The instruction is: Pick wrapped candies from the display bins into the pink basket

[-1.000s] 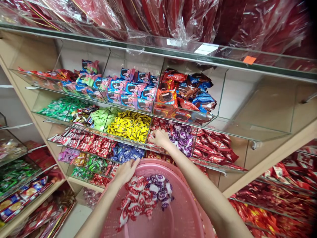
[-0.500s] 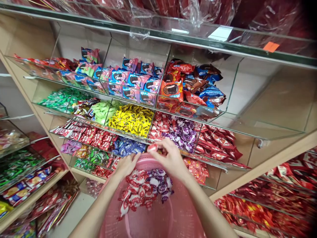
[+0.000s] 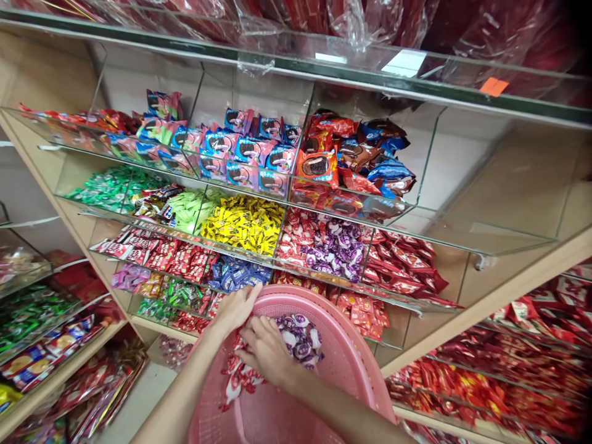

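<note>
A pink plastic basket [image 3: 345,345] is held up in front of glass candy shelves. My left hand [image 3: 235,307] grips its far left rim. My right hand [image 3: 266,350] is down inside the basket, palm on a heap of red-and-white and purple wrapped candies [image 3: 300,339], fingers curled among them. Whether it holds one I cannot tell. Just above the basket, a glass bin [image 3: 324,246] holds the same red and purple candies.
Glass bins hold yellow candies [image 3: 245,223], green candies [image 3: 115,188], blue candies [image 3: 235,271], red wafer packs [image 3: 402,262] and cookie packs [image 3: 250,154]. Red cellophane-wrapped goods [image 3: 370,18] lie on the top shelf. More shelves of packets stand left [image 3: 41,333] and lower right [image 3: 499,382].
My right hand left the red-and-purple candy bin with a red candy, came back over the rim and dropped into the basket onto the heap. The left hand stayed on the rim.
</note>
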The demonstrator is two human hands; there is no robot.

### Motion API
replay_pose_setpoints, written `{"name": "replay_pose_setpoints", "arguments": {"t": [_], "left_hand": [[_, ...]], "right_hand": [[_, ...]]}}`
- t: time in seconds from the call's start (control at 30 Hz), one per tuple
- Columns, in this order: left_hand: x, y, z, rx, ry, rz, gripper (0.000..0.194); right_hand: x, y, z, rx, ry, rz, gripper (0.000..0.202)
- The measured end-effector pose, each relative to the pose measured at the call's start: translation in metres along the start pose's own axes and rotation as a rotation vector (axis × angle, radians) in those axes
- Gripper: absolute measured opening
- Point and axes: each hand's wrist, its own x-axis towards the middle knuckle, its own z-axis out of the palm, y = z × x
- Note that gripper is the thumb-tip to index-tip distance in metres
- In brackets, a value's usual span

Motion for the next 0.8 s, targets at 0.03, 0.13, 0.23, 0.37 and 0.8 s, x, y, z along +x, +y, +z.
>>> {"name": "replay_pose_setpoints", "arguments": {"t": [0.03,0.13,0.23,0.37,0.8], "left_hand": [[0.0,0.0,0.0,-0.001,0.001,-0.002,0.076],[0.0,-0.001,0.0,-0.011,0.001,-0.001,0.075],[0.002,-0.001,0.0,0.006,-0.002,0.004,0.075],[0.001,0.001,-0.001,0.024,0.001,0.004,0.074],[0.002,-0.005,0.002,-0.006,0.003,0.006,0.076]], "right_hand": [[0.0,-0.002,0.002,-0.044,-0.001,-0.01,0.027],[-0.001,-0.007,0.008,-0.115,0.005,-0.026,0.025],[-0.002,-0.011,0.013,-0.126,0.018,-0.006,0.029],[-0.004,-0.016,0.009,-0.104,0.012,0.005,0.037],[0.036,0.065,-0.146,-0.11,0.29,0.136,0.027]]}}
